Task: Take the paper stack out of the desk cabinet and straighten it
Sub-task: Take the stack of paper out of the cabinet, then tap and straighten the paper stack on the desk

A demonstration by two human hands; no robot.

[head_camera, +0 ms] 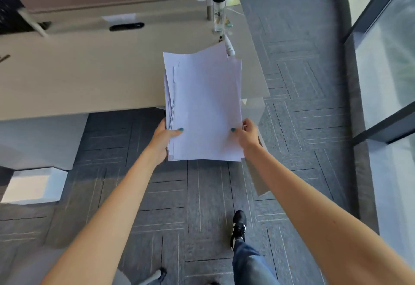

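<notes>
One paper stack (205, 107), white sheets, top sheet blank; no print legible anywhere on it. Held in the air in front of the person, its far half over the near edge of the desk (89, 78), its near half over the carpet (179, 206). Sheets are uneven: edges fan out along the left side, and the far corners stick out at different angles.

Two hands on the stack. Left hand (162, 137) clamped on the near left edge, thumb on top, fingers underneath. Right hand (247, 133) clamped on the near right edge, thumb on top. Both thumbnails painted teal.

On the desk: one clear water bottle (219, 11) with a black lid, standing upright near the far right corner; no label readable. One white cable end (229, 47) lies just beyond the stack's far right corner. One dark cable slot (126, 26) in the desktop.

On the floor: one black shoe with white stripes (239, 226), brand not readable, blue jeans above it. One white box (33, 184) at left.
</notes>
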